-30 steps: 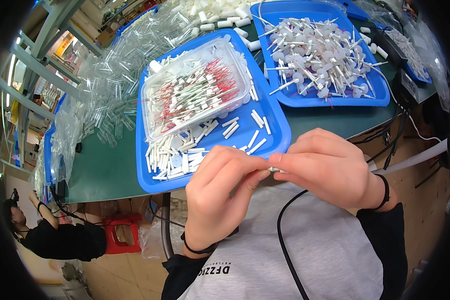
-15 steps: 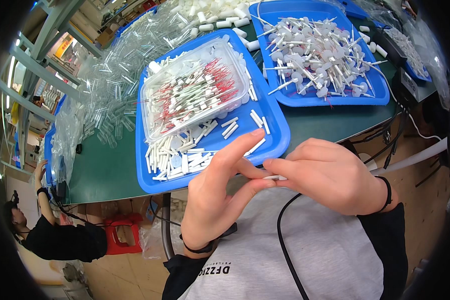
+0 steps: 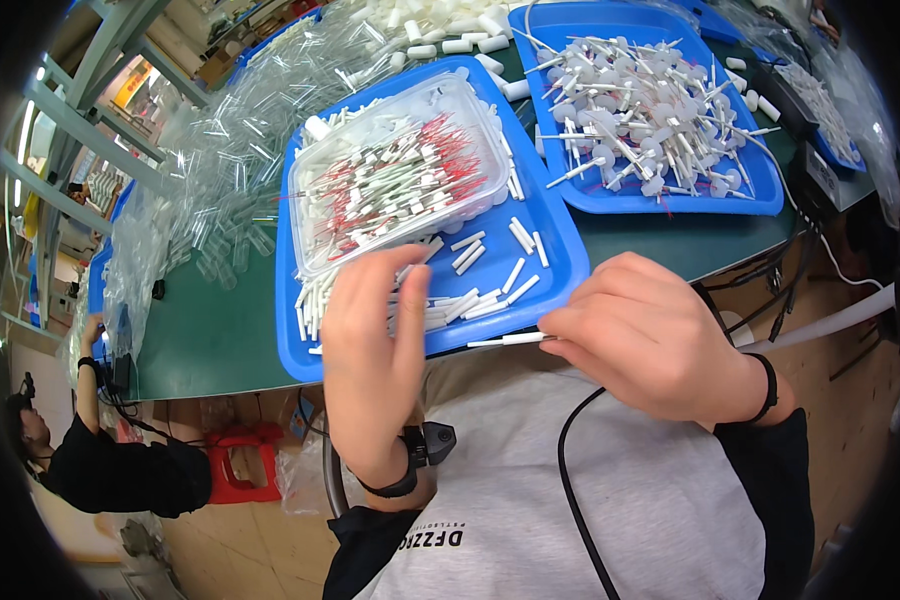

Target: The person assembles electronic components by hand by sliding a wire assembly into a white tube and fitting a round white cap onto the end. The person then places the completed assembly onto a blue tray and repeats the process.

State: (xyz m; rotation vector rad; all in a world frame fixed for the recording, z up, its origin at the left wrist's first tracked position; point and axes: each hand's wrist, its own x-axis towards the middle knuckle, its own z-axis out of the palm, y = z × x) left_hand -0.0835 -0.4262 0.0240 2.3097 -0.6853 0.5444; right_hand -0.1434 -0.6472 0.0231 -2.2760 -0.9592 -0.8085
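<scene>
A thin white rod with a thicker white sleeve [image 3: 518, 339] sticks out leftward from the pinched fingertips of my right hand [image 3: 660, 340], just off the near edge of the left blue tray [image 3: 560, 285]. Over that tray's near side is my left hand [image 3: 370, 345], its thumb apart from its fingers and nothing seen between them. Short white tubes [image 3: 470, 258] lie loose in the tray around it; some are hidden behind my left hand. In the same tray rests a clear plastic box [image 3: 305, 180] of white pieces with red wires [image 3: 410, 180].
A second blue tray [image 3: 670, 205] at the right holds many white sticks with round translucent discs. Clear tubes [image 3: 235, 160] in plastic bags pile up at the left. White cylinders lie at the back. A black cable [image 3: 567, 450] hangs over my shirt. Another person [image 3: 120, 460] sits at far left.
My left hand has let go of the white rod and moved left over the tray, its fingers separating. The right hand still pinches the rod, more of which now shows.
</scene>
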